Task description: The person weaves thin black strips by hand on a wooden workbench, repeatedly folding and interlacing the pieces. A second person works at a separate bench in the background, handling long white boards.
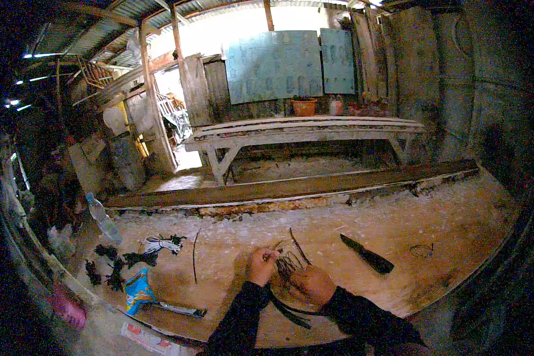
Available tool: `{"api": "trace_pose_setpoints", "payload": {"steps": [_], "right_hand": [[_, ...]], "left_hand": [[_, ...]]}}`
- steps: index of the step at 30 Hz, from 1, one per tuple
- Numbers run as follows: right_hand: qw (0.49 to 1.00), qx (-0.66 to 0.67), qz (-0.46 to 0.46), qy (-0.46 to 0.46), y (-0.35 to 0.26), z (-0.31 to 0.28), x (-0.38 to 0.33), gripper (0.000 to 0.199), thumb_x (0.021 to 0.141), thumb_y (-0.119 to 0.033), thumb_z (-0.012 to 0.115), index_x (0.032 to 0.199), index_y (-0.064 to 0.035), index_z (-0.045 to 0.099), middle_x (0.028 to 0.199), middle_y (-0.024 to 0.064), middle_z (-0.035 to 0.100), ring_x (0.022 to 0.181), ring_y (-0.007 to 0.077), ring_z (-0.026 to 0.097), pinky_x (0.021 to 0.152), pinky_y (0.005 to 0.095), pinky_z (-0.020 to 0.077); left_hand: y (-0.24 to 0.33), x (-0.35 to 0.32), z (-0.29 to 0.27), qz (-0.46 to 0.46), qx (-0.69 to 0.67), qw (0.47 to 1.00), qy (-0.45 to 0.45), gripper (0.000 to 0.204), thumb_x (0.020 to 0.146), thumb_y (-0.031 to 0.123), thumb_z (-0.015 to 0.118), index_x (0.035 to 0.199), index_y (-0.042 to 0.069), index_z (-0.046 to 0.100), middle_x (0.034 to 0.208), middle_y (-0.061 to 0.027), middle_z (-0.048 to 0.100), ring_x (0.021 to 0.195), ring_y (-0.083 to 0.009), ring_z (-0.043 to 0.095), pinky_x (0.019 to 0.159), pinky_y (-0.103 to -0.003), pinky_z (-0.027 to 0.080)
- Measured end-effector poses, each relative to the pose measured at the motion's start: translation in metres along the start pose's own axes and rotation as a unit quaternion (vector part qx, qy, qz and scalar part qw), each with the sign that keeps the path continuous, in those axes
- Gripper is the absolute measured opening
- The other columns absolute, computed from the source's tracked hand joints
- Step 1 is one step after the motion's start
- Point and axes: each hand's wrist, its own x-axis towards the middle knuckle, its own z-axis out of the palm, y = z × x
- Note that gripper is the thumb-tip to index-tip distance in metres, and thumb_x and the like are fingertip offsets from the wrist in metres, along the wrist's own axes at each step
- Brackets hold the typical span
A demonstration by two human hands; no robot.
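In the head view, both my hands meet over the wooden table around a small bundle of thin, dark, looped strands (286, 265), which look like wire or cord. My left hand (260, 266) pinches it from the left, fingertips together near the top. From the right, my right hand (314, 285) closes on the lower part, its fingers partly hidden. Long flat black strips (292, 315) trail below my hands toward the table's near edge. A thin dark stick (299, 246) lies just beyond the bundle. Another thin dark strip (195, 255) rests to the left.
A dark knife-shaped blade (368, 254) and a thin wire loop (422, 250) lie right. Leftward are black cord bundles (114, 267), a white cord bundle (162, 244), a blue packet (138, 291), a narrow metallic tool (181, 309) and a plastic bottle (103, 219). A bench (314, 133) stands beyond.
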Motion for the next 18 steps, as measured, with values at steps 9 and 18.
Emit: {"api": "trace_pose_setpoints", "payload": {"steps": [9, 18], "right_hand": [[0.986, -0.022, 0.165, 0.007, 0.031, -0.012, -0.004, 0.024, 0.071, -0.029, 0.053, 0.063, -0.0062, 0.054, 0.058, 0.0124, 0.052, 0.055, 0.0306, 0.051, 0.05, 0.041, 0.0396], [0.941, -0.06, 0.328, -0.058, 0.044, -0.01, -0.013, 0.025, 0.068, -0.034, 0.057, 0.071, -0.0095, 0.057, 0.072, 0.0122, 0.057, 0.066, 0.0301, 0.055, 0.058, 0.0395, 0.0435]], "left_hand": [[0.04, -0.004, -0.009, 0.016, 0.198, 0.978, -0.063, 0.014, 0.069, 0.015, 0.063, 0.075, 0.003, 0.059, 0.064, -0.0041, 0.051, 0.06, -0.0151, 0.047, 0.057, -0.026, 0.039], [0.049, -0.006, -0.007, 0.061, 0.16, 0.985, 0.0, 0.02, 0.07, 0.007, 0.059, 0.089, 0.006, 0.058, 0.074, -0.0056, 0.051, 0.068, -0.0171, 0.049, 0.061, -0.026, 0.041]]}}
